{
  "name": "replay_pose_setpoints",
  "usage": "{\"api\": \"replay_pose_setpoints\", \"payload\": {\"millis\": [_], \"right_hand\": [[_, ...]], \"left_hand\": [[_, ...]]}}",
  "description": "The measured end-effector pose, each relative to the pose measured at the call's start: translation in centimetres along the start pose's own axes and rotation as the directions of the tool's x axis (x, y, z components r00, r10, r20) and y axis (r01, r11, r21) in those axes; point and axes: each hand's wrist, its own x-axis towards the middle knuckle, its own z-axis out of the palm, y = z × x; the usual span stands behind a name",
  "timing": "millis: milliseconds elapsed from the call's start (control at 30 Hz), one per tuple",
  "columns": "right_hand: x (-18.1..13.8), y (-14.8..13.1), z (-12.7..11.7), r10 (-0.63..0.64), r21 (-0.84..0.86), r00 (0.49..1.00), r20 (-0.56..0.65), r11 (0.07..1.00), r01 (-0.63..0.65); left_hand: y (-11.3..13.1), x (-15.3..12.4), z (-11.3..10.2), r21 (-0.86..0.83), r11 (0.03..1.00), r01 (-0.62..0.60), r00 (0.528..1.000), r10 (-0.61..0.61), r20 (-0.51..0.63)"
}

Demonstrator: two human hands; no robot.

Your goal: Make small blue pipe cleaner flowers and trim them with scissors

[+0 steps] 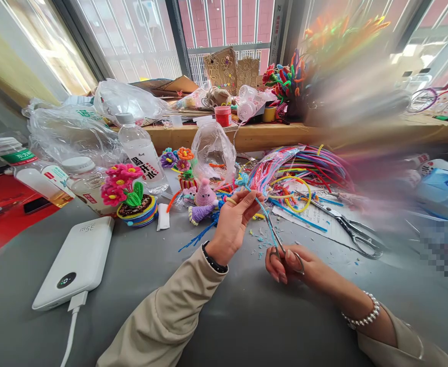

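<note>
My left hand (231, 224) pinches a light blue pipe cleaner (263, 211) between thumb and fingers, above the middle of the grey table. The pipe cleaner slants down toward my right hand (298, 262), running alongside small metal scissors (275, 234). Fingers of my right hand sit in the scissor handles, with the blades pointing up at my left hand. Whether the blades touch the pipe cleaner I cannot tell. Light blue fuzz clippings (261, 239) lie scattered beneath. Behind my left hand are a pink knitted-looking figure (205, 193) and a purple cone-shaped piece (200, 214).
Bundles of coloured pipe cleaners (315, 163) lie beyond my hands, near larger scissors (346, 224) on paper. To the left stand a pot of pink flowers (122, 186), a water bottle (142, 153) and a white power bank (76, 260) with a cable. A blurred shape covers the right.
</note>
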Motion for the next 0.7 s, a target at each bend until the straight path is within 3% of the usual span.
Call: {"api": "replay_pose_setpoints", "payload": {"millis": [433, 700], "right_hand": [[-0.09, -0.41, 0.20, -0.020, 0.011, 0.995, 0.098, 1.000, 0.019], [-0.17, -0.39, 0.15, 0.027, 0.079, 0.998, 0.051, 0.996, -0.031]], "left_hand": [[0.11, -0.28, 0.32, -0.008, 1.000, 0.025, 1.000, -0.025, 0.005], [0.04, -0.14, 0.06, -0.015, 1.000, -0.011, 1.000, 0.011, 0.015]]}}
